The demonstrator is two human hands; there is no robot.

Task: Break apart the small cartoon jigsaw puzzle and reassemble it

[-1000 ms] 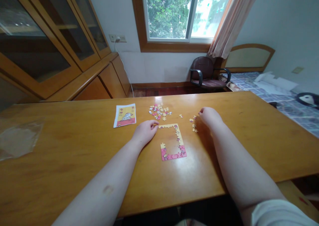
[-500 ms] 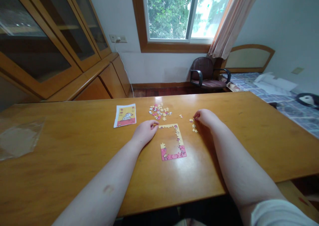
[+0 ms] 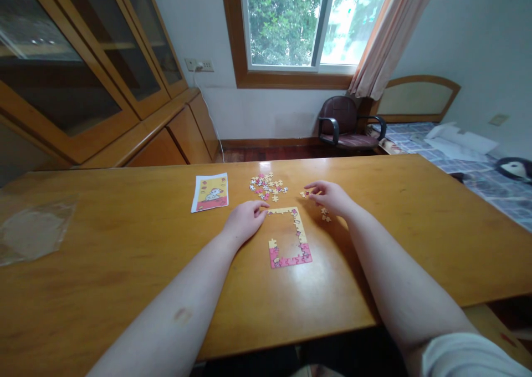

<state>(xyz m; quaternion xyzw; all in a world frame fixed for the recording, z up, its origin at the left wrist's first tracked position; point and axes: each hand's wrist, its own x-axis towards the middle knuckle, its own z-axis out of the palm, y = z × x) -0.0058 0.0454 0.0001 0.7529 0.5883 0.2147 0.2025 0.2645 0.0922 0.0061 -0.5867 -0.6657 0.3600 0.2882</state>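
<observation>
A partly joined jigsaw puzzle border (image 3: 305, 234), yellow above and pink below, lies on the wooden table, its left side gapped. My left hand (image 3: 246, 220) rests at the upper left end of this border, fingers curled together on the end puzzle piece. Right of the loose heap, my right hand (image 3: 332, 197) has thumb and forefinger at a small puzzle piece (image 3: 306, 193); another light piece seems to touch it. Below that palm lie a few yellow puzzle pieces (image 3: 325, 215). Beyond the border is a heap of loose puzzle pieces (image 3: 266, 186).
A picture sheet (image 3: 211, 193) with a white animal on yellow and pink lies left of the heap. Clear plastic packaging (image 3: 35, 230) is at the table's left. Past the far edge stand an office chair (image 3: 338, 119) and a bed (image 3: 440, 144); a glass-door cabinet (image 3: 95, 61) is at left.
My right hand has moved left, from the small pieces on the right to the lone piece beside the heap, its fingers reaching out more. My left hand stays at the border's end.
</observation>
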